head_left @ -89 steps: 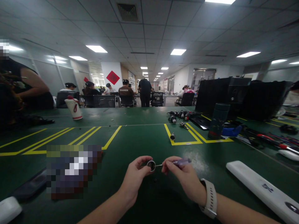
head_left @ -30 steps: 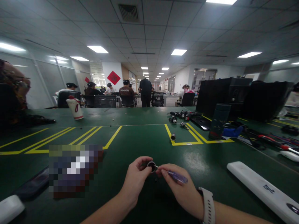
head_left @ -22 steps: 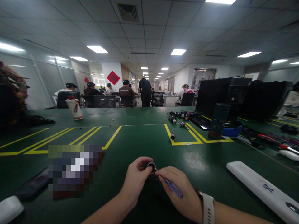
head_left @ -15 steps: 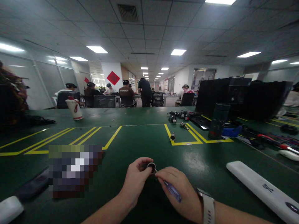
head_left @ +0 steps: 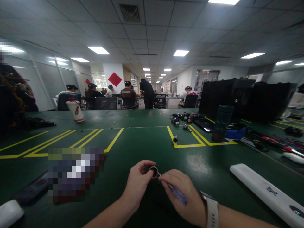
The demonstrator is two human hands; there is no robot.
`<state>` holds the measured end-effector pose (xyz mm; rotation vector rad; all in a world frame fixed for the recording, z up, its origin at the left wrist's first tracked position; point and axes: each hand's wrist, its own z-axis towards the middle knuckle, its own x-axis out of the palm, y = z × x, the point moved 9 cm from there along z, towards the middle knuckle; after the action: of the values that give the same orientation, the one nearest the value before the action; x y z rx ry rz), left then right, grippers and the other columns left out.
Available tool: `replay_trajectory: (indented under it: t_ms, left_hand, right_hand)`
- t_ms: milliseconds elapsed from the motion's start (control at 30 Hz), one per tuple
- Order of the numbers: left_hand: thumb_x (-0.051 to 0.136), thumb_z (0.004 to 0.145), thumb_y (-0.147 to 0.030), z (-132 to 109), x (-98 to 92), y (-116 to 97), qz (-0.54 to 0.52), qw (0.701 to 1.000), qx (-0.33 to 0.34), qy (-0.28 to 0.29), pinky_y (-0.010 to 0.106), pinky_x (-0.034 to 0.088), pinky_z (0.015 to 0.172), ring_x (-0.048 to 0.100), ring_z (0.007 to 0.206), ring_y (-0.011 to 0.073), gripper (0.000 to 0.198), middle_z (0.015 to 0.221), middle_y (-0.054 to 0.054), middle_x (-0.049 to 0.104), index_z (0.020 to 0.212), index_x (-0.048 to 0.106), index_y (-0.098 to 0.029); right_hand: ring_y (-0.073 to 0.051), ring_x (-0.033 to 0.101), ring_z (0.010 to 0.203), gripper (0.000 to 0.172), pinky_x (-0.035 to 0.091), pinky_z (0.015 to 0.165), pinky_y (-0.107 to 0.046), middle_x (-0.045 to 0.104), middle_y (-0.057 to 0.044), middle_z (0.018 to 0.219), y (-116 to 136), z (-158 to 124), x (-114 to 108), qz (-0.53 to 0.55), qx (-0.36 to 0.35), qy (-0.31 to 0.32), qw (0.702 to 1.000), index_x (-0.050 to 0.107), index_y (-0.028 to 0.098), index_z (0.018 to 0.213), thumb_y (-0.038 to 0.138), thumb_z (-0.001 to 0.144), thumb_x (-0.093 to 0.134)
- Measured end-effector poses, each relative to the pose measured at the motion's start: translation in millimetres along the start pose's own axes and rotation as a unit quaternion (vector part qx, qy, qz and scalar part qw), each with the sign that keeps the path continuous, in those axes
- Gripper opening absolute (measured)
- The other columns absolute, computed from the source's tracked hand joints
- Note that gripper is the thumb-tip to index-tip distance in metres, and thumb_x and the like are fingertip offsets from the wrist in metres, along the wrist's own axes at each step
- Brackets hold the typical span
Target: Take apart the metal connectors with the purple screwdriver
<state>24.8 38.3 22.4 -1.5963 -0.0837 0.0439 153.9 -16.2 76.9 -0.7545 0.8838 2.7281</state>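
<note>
My left hand [head_left: 137, 183] is closed on a small round metal ring part [head_left: 153, 171], held just above the green table [head_left: 142, 142]. My right hand [head_left: 184, 198] grips a small screwdriver with a clear purple handle [head_left: 177, 193]. Its thin metal tip points up and left into the ring part. The two hands meet at the bottom centre of the head view. A white watch [head_left: 209, 210] sits on my right wrist.
A long white bar [head_left: 266, 190] lies to the right. Small metal parts [head_left: 175, 138] and tools sit in a yellow-marked box further back, beside a dark cup [head_left: 222, 126] and black monitors [head_left: 228, 95]. A white bottle [head_left: 75, 110] stands at the far left. Other people work behind.
The screwdriver handle swung from pointing right to pointing down toward me, and my right hand moved closer to the ring. My left hand stayed in place holding the ring.
</note>
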Motion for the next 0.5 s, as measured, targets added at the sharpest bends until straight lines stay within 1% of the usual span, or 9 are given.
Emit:
replay_trajectory:
  t_ms: [67, 133, 200, 267, 300, 367, 500]
  left_hand:
    - [0.063, 0.066, -0.014, 1.2, -2.6, 1.5, -0.001, 1.000, -0.006, -0.005, 0.032, 0.052, 0.070, 0.063, 0.081, 0.0212, 0.023, 0.089, 0.008, 0.066, 0.088, 0.062, -0.012]
    - [0.061, 0.067, -0.011, 3.4, -7.1, 3.8, -0.013, 1.000, -0.014, -0.023, 0.032, 0.053, 0.071, 0.062, 0.088, 0.0218, 0.025, 0.097, 0.010, 0.064, 0.091, 0.059, -0.013]
    - [0.060, 0.067, -0.008, 5.4, -11.6, 5.3, -0.030, 0.998, -0.019, -0.044, 0.032, 0.053, 0.072, 0.061, 0.091, 0.0214, 0.027, 0.102, 0.010, 0.062, 0.093, 0.057, -0.014]
    - [0.059, 0.067, -0.006, 6.3, -12.7, 5.0, -0.036, 0.998, -0.020, -0.050, 0.031, 0.053, 0.073, 0.061, 0.090, 0.0205, 0.027, 0.102, 0.010, 0.062, 0.093, 0.056, -0.013]
    - [0.058, 0.067, -0.006, 6.1, -12.2, 4.1, -0.032, 0.998, -0.020, -0.048, 0.031, 0.053, 0.073, 0.061, 0.088, 0.0201, 0.026, 0.100, 0.010, 0.063, 0.092, 0.057, -0.013]
    - [0.058, 0.067, -0.007, 4.7, -10.0, 2.4, -0.020, 0.999, -0.024, -0.041, 0.031, 0.053, 0.073, 0.063, 0.084, 0.0194, 0.025, 0.095, 0.009, 0.064, 0.092, 0.057, -0.012]
    - [0.060, 0.066, -0.008, 1.3, -9.1, 2.0, -0.005, 0.998, -0.044, -0.048, 0.030, 0.052, 0.072, 0.064, 0.079, 0.0188, 0.029, 0.089, 0.008, 0.064, 0.095, 0.056, -0.011]
  right_hand:
    - [-0.017, 0.060, 0.075, 0.016, 0.047, 0.071, -0.030, 0.066, -0.006, 0.080, -14.8, 0.6, -5.4, 0.053, 0.068, -0.032, 0.996, 0.062, 0.018, 0.085, 0.017, 0.086, 0.047]
    - [-0.016, 0.060, 0.069, 0.019, 0.047, 0.066, -0.028, 0.064, -0.004, 0.071, -36.4, -0.3, -4.4, 0.109, 0.167, -0.041, 0.979, 0.063, 0.017, 0.077, 0.023, 0.086, 0.047]
    - [-0.016, 0.059, 0.064, 0.020, 0.046, 0.060, -0.027, 0.062, -0.004, 0.065, -56.4, -3.6, 4.5, 0.161, 0.263, -0.018, 0.951, 0.062, 0.015, 0.073, 0.026, 0.084, 0.048]
    - [-0.015, 0.057, 0.059, 0.018, 0.045, 0.056, -0.026, 0.060, -0.003, 0.061, -69.1, -7.5, 15.1, 0.200, 0.325, 0.012, 0.924, 0.061, 0.014, 0.073, 0.025, 0.081, 0.049]
    - [-0.015, 0.057, 0.058, 0.018, 0.044, 0.055, -0.026, 0.059, -0.002, 0.060, -72.8, -8.9, 18.6, 0.212, 0.341, 0.020, 0.915, 0.060, 0.014, 0.073, 0.025, 0.080, 0.049]
    - [-0.014, 0.056, 0.057, 0.017, 0.043, 0.055, -0.025, 0.058, -0.001, 0.059, -76.8, -10.6, 23.0, 0.225, 0.353, 0.026, 0.908, 0.060, 0.014, 0.074, 0.026, 0.078, 0.050]
    - [-0.014, 0.055, 0.057, 0.018, 0.042, 0.055, -0.024, 0.057, -0.001, 0.060, -77.2, -12.3, 26.7, 0.210, 0.351, 0.041, 0.911, 0.060, 0.015, 0.073, 0.028, 0.079, 0.049]
